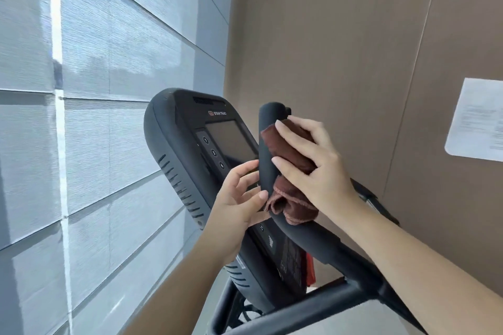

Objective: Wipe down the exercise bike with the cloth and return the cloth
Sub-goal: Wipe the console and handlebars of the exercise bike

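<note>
At nine o'clock of the black padded handlebar grip (268,155), our left hand (239,198) rests open-fingered on the dark console (190,149). Our right hand (313,168) presses the soft, light brown cloth (292,153), wrapped around the grip, whose long axis points toward twelve.

Cloth (292,149) on handlebar (268,155), console (190,155) left of it, paper (479,119) on wall far R.

Head view: tilted, close over the exercise bike console (217,149), facing window blinds (95,62) and wall (340,35).
</note>
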### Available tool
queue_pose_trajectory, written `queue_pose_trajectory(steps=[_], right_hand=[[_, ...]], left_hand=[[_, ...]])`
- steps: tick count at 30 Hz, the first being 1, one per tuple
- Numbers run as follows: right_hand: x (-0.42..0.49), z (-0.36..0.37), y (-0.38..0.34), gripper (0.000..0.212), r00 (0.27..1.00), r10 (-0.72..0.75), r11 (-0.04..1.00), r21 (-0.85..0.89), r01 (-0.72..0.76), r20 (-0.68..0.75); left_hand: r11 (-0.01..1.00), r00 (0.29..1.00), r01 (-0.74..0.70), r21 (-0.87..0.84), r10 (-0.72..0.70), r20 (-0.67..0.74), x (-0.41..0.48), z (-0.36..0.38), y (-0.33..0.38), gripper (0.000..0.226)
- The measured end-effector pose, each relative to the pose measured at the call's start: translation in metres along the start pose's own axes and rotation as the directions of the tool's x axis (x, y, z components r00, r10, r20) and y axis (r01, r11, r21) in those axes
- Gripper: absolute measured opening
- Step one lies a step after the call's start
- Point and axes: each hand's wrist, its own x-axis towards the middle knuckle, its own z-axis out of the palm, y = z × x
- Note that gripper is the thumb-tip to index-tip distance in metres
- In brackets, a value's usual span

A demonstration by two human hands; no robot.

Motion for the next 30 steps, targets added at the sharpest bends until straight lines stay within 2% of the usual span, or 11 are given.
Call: queue_pose_trajectory(steps=[5, 11, 19, 22, 25, 28, 30], right_hand=[[-0.009, -0.003, -0.007, 0.063, 0.993, 0.086, 0.996, 0.015, -0.087, 0.078], [-0.011, -0.002, -0.002, 0.067, 0.995, 0.045, 0.999, -0.004, -0.045, 0.091], [-0.022, -0.020, 0.000, 0.070, 0.949, 0.055, 0.998, -0.033, -0.047, 0.309], [-0.028, -0.037, -0.001, 0.063, 0.884, 0.097, 0.995, -0.068, -0.074, 0.458], [-0.028, -0.053, -0.001, 0.056, 0.779, 0.179, 0.984, -0.128, -0.128, 0.601], [-0.029, -0.068, 0.002, 0.054, 0.666, 0.266, 0.964, -0.176, -0.201, 0.697], [-0.034, -0.077, 0.003, 0.056, 0.602, 0.327, 0.937, -0.169, -0.305, 0.729]], left_hand=[[0.998, 1.000, 0.000, -0.055, -0.001, -0.005, 0.002, 0.000, -0.005, 0.050], [0.999, 1.000, 0.020, -0.032, -0.021, -0.018, 0.002, 0.000, 0.000, 0.051], [1.000, 1.000, 0.003, 0.000, -0.003, -0.026, -0.001, 0.003, -0.001, 0.050], [1.000, 1.000, 0.018, 0.008, -0.018, -0.013, -0.001, 0.003, -0.001, 0.050], [1.000, 1.000, 0.024, 0.010, -0.024, 0.000, 0.000, 0.002, -0.002, 0.050], [1.000, 1.000, 0.020, -0.023, -0.019, 0.015, 0.000, 0.001, -0.003, 0.051], [0.999, 0.999, 0.027, -0.038, -0.026, 0.023, 0.001, -0.001, -0.005, 0.051]])
